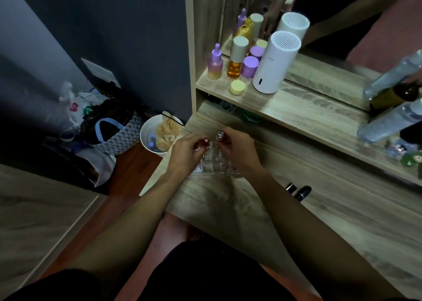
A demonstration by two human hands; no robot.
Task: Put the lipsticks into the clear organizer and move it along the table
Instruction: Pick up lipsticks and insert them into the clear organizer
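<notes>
The clear organizer (214, 163), a grid of small square cells, sits on the wooden table (331, 221) near its left end. My left hand (186, 154) is over the organizer's left side and grips a dark red lipstick (204, 141). My right hand (239, 151) is over its right side and holds a lipstick with a clear, silvery cap (219, 137), upright above the cells. Two black lipsticks (298, 190) lie on the table to the right of my right forearm.
On the raised shelf (296, 109) stand purple and amber bottles (235, 60), a yellow jar, a white cylinder (275, 63) and, at the right, clear bottles (392, 120). A mirror is behind. A white bin (148, 134) and bags sit on the floor left of the table.
</notes>
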